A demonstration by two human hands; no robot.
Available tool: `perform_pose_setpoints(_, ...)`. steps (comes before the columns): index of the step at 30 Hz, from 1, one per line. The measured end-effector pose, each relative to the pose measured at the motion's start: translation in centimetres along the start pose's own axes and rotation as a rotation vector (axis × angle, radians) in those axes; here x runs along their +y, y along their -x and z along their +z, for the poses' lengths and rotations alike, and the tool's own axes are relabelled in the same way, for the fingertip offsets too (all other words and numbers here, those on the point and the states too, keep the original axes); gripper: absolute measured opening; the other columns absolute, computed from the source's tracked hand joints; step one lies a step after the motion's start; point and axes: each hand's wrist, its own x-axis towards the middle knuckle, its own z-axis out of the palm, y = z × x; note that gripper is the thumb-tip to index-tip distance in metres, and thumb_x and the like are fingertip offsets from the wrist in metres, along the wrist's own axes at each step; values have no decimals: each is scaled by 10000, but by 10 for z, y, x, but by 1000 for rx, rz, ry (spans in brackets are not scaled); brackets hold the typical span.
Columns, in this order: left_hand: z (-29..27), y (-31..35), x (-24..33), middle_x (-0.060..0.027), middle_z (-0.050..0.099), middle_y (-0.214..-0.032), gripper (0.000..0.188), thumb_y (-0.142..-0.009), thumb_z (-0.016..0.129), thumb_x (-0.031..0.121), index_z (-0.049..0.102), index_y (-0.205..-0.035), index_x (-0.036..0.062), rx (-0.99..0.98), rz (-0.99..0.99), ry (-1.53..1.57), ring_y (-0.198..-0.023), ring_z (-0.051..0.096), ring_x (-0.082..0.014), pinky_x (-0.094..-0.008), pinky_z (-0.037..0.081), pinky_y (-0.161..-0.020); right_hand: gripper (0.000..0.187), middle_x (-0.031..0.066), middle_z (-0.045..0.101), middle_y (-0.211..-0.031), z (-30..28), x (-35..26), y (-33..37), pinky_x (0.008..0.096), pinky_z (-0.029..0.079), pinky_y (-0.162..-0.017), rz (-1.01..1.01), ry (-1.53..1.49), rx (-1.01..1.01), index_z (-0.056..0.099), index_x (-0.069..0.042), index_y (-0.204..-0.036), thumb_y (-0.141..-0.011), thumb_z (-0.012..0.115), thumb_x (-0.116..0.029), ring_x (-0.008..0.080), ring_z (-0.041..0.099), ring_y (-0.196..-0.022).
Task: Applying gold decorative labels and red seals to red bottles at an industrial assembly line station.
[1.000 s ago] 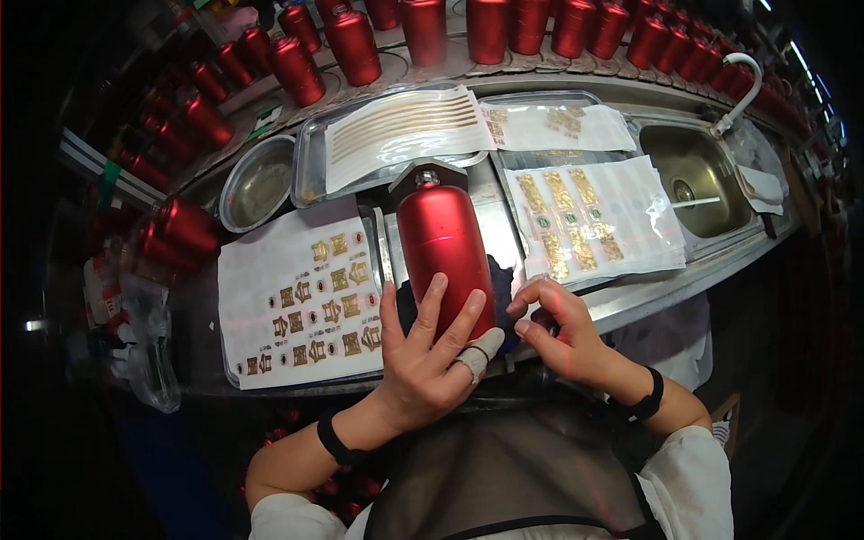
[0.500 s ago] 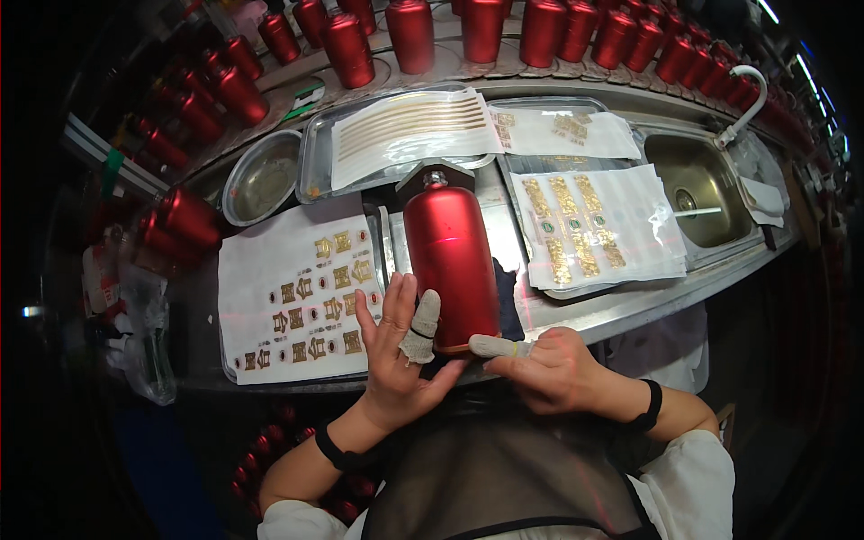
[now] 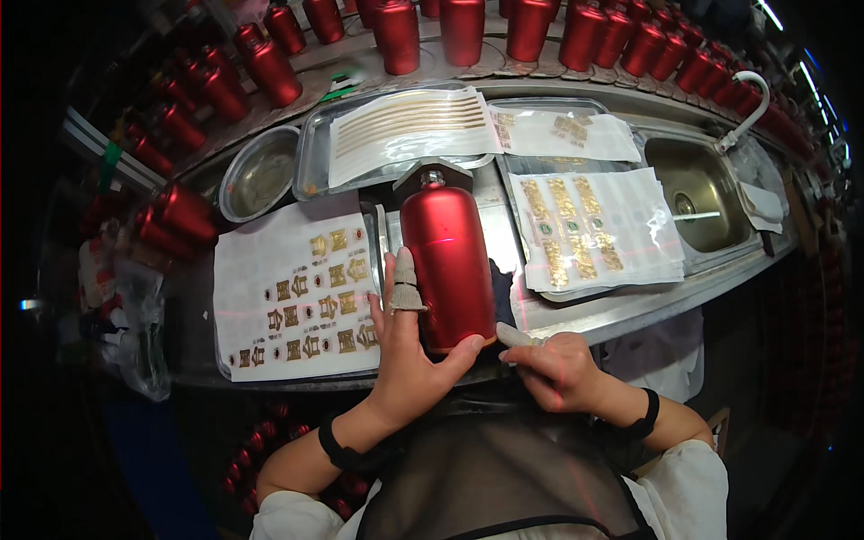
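Observation:
A glossy red bottle with a metal neck lies in front of me, its neck pointing away and resting at a dark angular holder. My left hand grips its lower left side, thumb at the base and fingers along the body. A pale fabric cover sits on one of those fingers. My right hand is closed beside the base, its covered index finger stretched toward the bottle's lower right edge. Whether that tip touches, and what the curled fingers hold, I cannot make out.
Left lies a white sheet of gold character decals; right, a sheet of gold strips. Behind are a striped decal sheet, a metal bowl and a sink with a white tap. Several red bottles line the back.
My left hand has closed in on the bottle's side, its covered finger moving up and left. The right hand has shifted slightly right, its covered finger now angled. Bottles at the back have shifted.

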Motion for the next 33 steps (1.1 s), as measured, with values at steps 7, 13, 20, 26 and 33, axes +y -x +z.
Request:
perform_pose_setpoints(7, 3, -3, 16, -295, -4, -1590, 1222, -694, 828, 399, 43, -1545, 10, 37, -32, -177, -1495, -49, -427, -667, -16, -1117, 331, 57, 570, -597, 3, 5, 4, 359, 442, -468, -37, -11, -2, 677, -61, -1017, -690, 650, -17, 230, 574, -483)
perform_pose_setpoints(13, -11, 15, 5, -289, -37, -1598, 1328, -622, 887, 403, 15, -1565, 65, -42, 87, -214, -1492, -68, -445, -662, 9, -1120, 448, 9, 518, -599, 2, -9, -8, 339, 408, -449, -232, 9, -22, 673, -60, -1067, -620, 671, -29, 197, 528, -468)
perform_pose_setpoints(20, 8, -3, 1, -269, 109, -1599, 1156, -647, 853, 242, 165, -1568, 122, -20, 372, -279, -1478, 79, -479, -683, 36, -1116, 426, 85, 658, -768, -4, 4, 10, 369, 474, -504, -99, 5, -45, 644, -57, -1109, -683, 666, -49, 254, 623, -566)
perform_pose_setpoints(26, 3, 7, 31, -288, 418, -1466, 953, -707, 875, 208, 357, -1472, -24, 282, 444, -356, -1386, 344, -491, -612, 208, -1127, 316, 138, 643, -827, 1, -12, 15, 431, 514, -658, 17, -228, -37, 588, -83, -1109, -795, 591, -49, 341, 652, -771)
perform_pose_setpoints(33, 19, -13, 34, -312, 376, -1476, 1042, -682, 893, 169, 277, -1494, -46, 188, 567, -330, -1346, 379, -494, -547, 301, -1103, 344, 151, 650, -892, -5, -13, 36, 444, 515, -699, 32, -217, 14, 574, -73, -1122, -782, 551, -24, 365, 648, -817)
